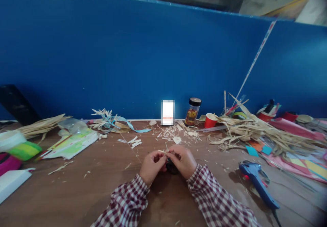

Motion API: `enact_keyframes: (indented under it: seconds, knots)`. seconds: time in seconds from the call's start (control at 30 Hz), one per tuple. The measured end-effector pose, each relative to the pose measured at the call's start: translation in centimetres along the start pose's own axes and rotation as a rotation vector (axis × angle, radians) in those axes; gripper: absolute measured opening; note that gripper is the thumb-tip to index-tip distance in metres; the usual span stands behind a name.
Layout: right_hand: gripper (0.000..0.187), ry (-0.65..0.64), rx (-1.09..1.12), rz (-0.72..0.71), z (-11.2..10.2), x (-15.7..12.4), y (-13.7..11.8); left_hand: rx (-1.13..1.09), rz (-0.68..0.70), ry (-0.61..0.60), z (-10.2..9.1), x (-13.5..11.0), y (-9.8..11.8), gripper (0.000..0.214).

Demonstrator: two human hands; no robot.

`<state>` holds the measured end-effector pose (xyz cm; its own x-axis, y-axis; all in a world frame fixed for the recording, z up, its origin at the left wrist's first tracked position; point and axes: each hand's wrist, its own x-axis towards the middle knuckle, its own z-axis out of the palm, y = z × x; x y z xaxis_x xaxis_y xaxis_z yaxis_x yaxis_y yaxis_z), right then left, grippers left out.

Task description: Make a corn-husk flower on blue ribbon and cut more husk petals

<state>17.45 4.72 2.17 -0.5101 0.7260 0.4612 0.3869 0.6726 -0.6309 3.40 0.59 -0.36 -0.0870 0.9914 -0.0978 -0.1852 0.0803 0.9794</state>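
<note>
My left hand (151, 167) and my right hand (185, 160) meet above the middle of the table, their fingertips pinched together. Between them is a thin pale strip (162, 151), which looks like a piece of dried husk or straw. A dark rounded object (171, 167) shows below my right fingers; what it is, and whether the hand holds it, I cannot tell. Just beyond the hands lie pale shavings (168, 132) and several short white strips (135, 142).
A blue glue gun (259, 182) with a cord lies at right. Behind it spread dried husk strips (258, 131). A black-lidded jar (192, 113) and red cup (210, 120) stand before the blue partition (153, 57). Papers (74, 145) lie at left.
</note>
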Motion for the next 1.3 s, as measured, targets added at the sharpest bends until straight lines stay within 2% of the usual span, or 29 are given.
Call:
enact_keyframes:
  seconds: [0.17, 0.3, 0.4, 0.5, 0.7, 0.83, 0.97, 1.0, 1.07, 1.2, 1.3]
  knots:
    - [0.014, 0.025, 0.04, -0.023, -0.1, 0.0, -0.1, 0.002, -0.032, -0.091, -0.4, 0.1, -0.2, 0.029]
    - [0.009, -0.013, 0.04, -0.025, -0.2, 0.0, -0.1, 0.075, 0.05, -0.07, -0.4, 0.2, -0.4, 0.027]
    - [0.013, -0.051, 0.047, -0.002, -0.1, -0.1, 0.0, 0.164, 0.128, -0.072, -0.3, 0.0, -0.2, 0.026]
    - [0.016, -0.036, 0.039, 0.026, 0.3, -0.1, 0.1, 0.231, 0.166, -0.066, -0.1, -0.3, 0.0, 0.026]
    - [0.019, -0.013, -0.127, 0.044, 0.0, 0.1, 1.2, 0.259, 0.205, -0.08, 0.3, -0.9, 0.7, 0.027]
    - [0.022, 0.082, -0.328, 0.167, -1.6, 0.4, 3.0, 0.148, 0.194, -0.11, 0.5, -1.1, 0.7, 0.025]
    - [0.026, 0.245, -0.127, 0.105, -1.8, 0.5, 2.8, -0.017, 0.101, 0.055, 0.2, -0.4, 0.2, 0.027]
    - [0.028, 0.241, -0.063, 0.097, -1.5, 0.5, 2.4, -0.043, 0.088, 0.088, 0.1, -0.2, 0.1, 0.028]
    - [0.031, 0.154, 0.02, 0.105, -0.9, 0.2, 1.3, -0.043, 0.094, 0.107, 0.0, 0.0, 0.0, 0.028]
    - [0.02, -0.021, 0.052, 0.09, -0.3, -0.2, 0.1, 0.125, 0.18, 0.027, 0.2, -0.3, 0.1, 0.025]
    - [0.02, -0.052, 0.053, 0.093, -0.1, -0.2, 0.0, 0.242, 0.233, 0.019, 0.4, -0.7, 0.2, 0.025]
